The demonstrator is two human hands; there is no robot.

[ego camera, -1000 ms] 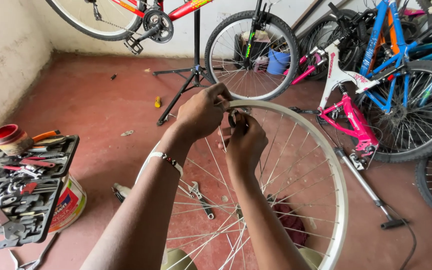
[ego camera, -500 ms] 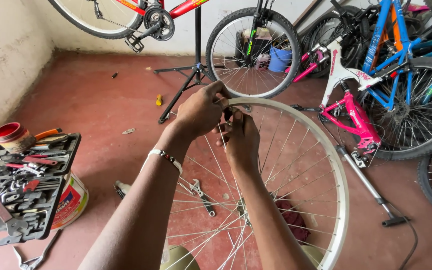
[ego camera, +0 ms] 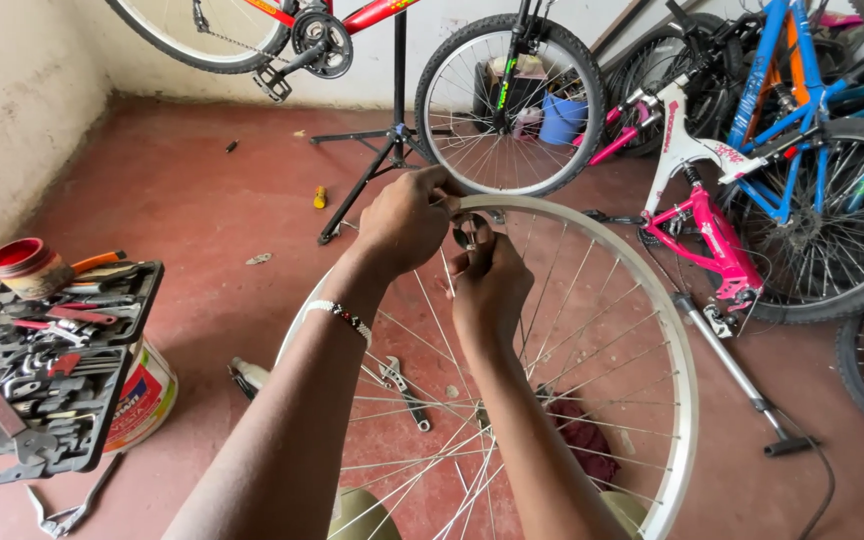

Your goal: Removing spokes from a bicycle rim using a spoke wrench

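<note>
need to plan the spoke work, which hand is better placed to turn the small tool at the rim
Right, probably: the right hand pinches the small metal tool just inside the rim, while the left hand grips the rim's top.

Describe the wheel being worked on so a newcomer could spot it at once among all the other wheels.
Start at the red floor in the middle of the picture. The bare silver wheel rim stands there, with the left hand and right hand both at its top edge. Unlike the bike wheels behind, it has no tyre and no frame.
</note>
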